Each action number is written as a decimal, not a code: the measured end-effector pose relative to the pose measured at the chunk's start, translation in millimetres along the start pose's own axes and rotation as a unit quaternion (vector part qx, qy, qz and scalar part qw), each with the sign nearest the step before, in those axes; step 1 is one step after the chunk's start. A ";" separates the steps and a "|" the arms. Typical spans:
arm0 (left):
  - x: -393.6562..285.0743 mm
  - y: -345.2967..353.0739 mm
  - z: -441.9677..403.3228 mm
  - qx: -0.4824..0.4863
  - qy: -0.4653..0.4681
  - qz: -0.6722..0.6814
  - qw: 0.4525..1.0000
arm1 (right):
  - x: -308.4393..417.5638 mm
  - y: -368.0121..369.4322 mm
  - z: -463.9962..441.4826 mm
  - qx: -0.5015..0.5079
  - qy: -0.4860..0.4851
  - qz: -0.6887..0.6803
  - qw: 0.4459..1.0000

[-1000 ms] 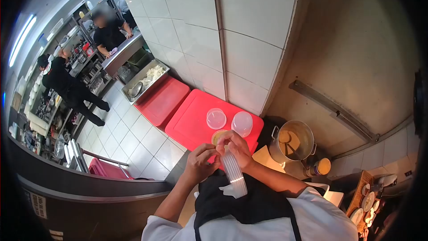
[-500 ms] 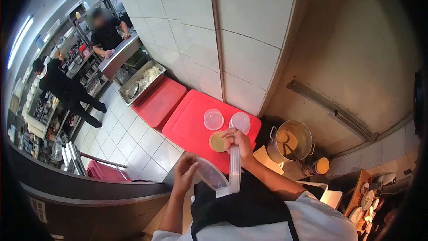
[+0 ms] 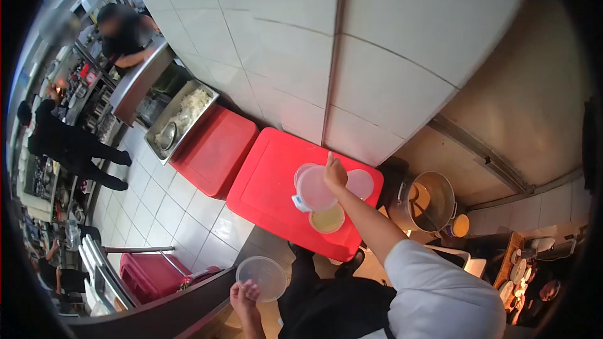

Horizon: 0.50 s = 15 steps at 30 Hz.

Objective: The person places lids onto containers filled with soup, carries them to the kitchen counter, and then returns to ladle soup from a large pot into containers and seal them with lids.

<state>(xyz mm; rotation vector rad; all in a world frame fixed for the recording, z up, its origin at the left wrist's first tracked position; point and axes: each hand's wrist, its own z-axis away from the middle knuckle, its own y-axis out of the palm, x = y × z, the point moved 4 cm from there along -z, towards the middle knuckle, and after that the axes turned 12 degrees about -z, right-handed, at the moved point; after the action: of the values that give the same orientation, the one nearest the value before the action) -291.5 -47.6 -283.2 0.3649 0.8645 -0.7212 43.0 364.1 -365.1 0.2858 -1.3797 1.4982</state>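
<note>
My left hand (image 3: 245, 295) pinches the rim of a round clear plastic lid (image 3: 261, 279), low in the view beside the dark counter edge. Over the red lid-like surface (image 3: 264, 182), my right hand (image 3: 335, 174) grips a stack of clear round lids (image 3: 315, 189). That stack partly covers another clear round container (image 3: 304, 169). Just below it sits a round container with yellowish contents (image 3: 327, 220). A further clear round container (image 3: 360, 184) is to the right of my right hand.
A metal tray of white food (image 3: 188, 110) adjoins a second red lid (image 3: 217, 150). At right stand a large pot (image 3: 428, 201) and a yellow-topped can (image 3: 460, 226). Co-workers (image 3: 69, 144) (image 3: 122, 34) are at the left. A tiled wall (image 3: 276, 56) rises behind.
One lid has come away from the stack in my left hand, which moved down and left. My right hand carried the stack forward over the red surface. The view has shifted.
</note>
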 end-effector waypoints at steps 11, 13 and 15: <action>-24.3 63.4 -78.1 0.086 0.068 -0.143 0.984 | -52.3 99.2 -72.6 -0.153 0.019 0.052 0.987; -35.6 84.5 -89.7 0.106 0.094 -0.155 0.978 | -54.0 97.3 -75.0 -0.180 -0.008 0.029 0.983; -44.7 103.9 -97.3 0.119 0.137 -0.205 0.962 | -49.8 92.7 -82.1 -0.198 -0.121 0.012 0.973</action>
<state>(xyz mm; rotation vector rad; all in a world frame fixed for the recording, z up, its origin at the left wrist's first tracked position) -292.3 99.8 -306.1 0.5163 1.1353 -1.1844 29.0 425.6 -482.7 0.2042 -1.8455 1.2000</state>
